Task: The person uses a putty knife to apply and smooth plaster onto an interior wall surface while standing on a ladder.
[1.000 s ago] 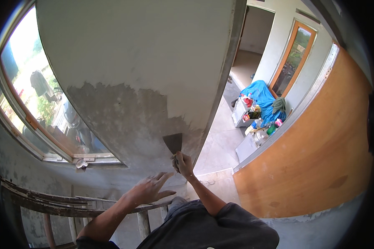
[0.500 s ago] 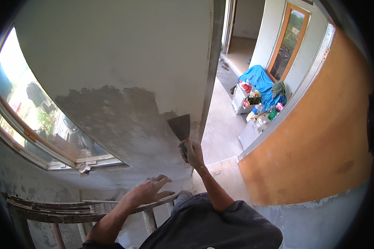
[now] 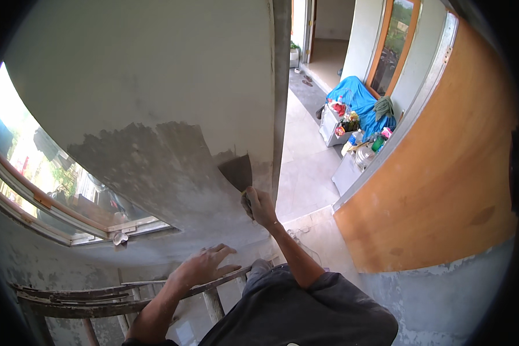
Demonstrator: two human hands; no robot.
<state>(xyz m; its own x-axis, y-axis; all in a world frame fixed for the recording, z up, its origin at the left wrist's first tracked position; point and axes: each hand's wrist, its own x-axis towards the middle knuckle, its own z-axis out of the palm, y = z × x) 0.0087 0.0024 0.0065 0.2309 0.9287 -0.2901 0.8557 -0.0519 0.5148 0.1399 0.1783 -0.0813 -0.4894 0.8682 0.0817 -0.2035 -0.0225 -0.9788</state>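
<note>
Scraper's (image 3: 236, 172) held by its handle in the R grip (image 3: 260, 208), wrapped tight, blade positioned twd the R side of the dark patch (image 3: 150, 151) on the wall (image 3: 150, 69). L grip's (image 3: 203, 266) held loosely spread, empty, over the wooden ladder (image 3: 106, 309) btw. Blue tarp's (image 3: 353, 94) seen nearby.

Over my remote feed, I see a room in what appears to be a home amid wall work: a pale wall (image 3: 155, 69) carries a ragged gray patch (image 3: 150, 150), and a wooden ladder (image 3: 92, 310) stands near a window (image 3: 69, 202). Past the wall's edge, I make out a tiled floor (image 3: 305, 167), sandals (image 3: 307, 82), a potted plant (image 3: 294, 53) and household goods (image 3: 364, 155) piled beside a blue sheet (image 3: 360, 99).
</note>
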